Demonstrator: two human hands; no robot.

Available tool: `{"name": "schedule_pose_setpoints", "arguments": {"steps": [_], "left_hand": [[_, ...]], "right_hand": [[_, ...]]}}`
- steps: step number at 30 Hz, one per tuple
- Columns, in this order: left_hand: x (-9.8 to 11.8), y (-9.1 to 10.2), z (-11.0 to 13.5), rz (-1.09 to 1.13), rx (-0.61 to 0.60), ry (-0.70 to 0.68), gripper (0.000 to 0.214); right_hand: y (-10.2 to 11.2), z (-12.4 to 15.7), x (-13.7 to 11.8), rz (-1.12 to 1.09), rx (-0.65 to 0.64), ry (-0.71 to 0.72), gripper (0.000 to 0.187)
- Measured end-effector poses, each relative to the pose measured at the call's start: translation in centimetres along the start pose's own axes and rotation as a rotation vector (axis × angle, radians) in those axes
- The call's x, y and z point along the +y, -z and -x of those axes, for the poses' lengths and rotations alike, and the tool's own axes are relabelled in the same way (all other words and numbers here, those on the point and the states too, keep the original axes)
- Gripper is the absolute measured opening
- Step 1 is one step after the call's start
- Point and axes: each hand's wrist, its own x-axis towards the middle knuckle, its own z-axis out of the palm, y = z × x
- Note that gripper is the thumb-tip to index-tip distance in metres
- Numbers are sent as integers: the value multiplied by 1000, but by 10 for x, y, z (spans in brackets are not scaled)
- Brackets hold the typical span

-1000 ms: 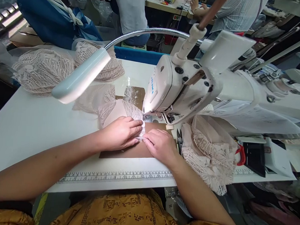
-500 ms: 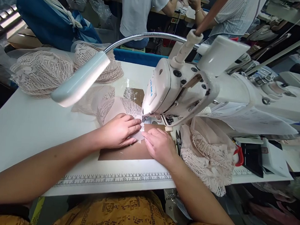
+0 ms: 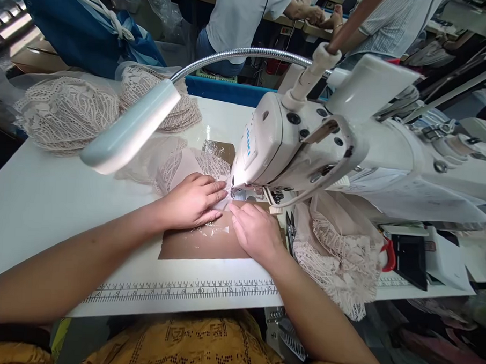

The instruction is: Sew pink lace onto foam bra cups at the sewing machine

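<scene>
A pale pink lace fabric piece [image 3: 184, 164] lies under the needle end of a white sewing machine [image 3: 264, 140]. My left hand [image 3: 194, 201] rests flat on it, fingers stretched toward the needle. On the near side of the needle, my right hand [image 3: 255, 228] has thumb and forefinger closed at the fabric's edge; the other fingers are curled. Both hands are over a brown sheet [image 3: 200, 244] on the white table [image 3: 118, 262]. The needle itself is mostly hidden by the machine head and my fingers.
Stacks of lace pieces [image 3: 69, 112] sit at the back left under a lamp [image 3: 132, 126]. Black snips [image 3: 290, 229] and a lace heap [image 3: 336, 250] lie right of my hand. A ruler strip [image 3: 182, 292] runs along the front edge. Two people are beyond the table.
Both hands have moved slightly away from me, carrying the lace fabric further under the needle. Less fabric shows on my side now. The people behind have shifted.
</scene>
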Motion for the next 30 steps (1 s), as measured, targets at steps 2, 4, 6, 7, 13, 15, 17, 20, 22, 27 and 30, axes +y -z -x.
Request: {"name": "schedule_pose_setpoints", "arguments": {"steps": [2,4,6,7,13,15,17,20,22,27,30], "left_hand": [[-1,-2,1,-6,18,25,49],[-1,-4,3,-9,31,44,50],[-1,-6,4,-9,36,58,52],[-1,-6,5,-5,38,65,53],[-3,-7,8,34,56,135,54],[-4,-5,10,22,75,172,53],[-5,-3,11,16,96,219,50],[-9,-1,13,34,103,298,46],[-14,2,13,52,103,341,42],[-21,17,19,137,80,341,31],[-3,32,31,244,-9,213,26]], "right_hand": [[0,-1,-1,-6,-16,-19,41],[0,-1,-1,-21,-31,-27,40],[0,0,-1,-40,-39,-30,40],[1,0,0,-52,-42,-29,40],[24,8,4,-108,-67,-45,37],[38,17,8,-45,-91,-114,35],[48,29,11,64,-126,-204,33],[51,45,18,232,-199,-306,31],[47,53,22,308,-222,-346,33],[36,60,29,346,-195,-369,41],[34,60,33,337,-162,-381,40]]}}
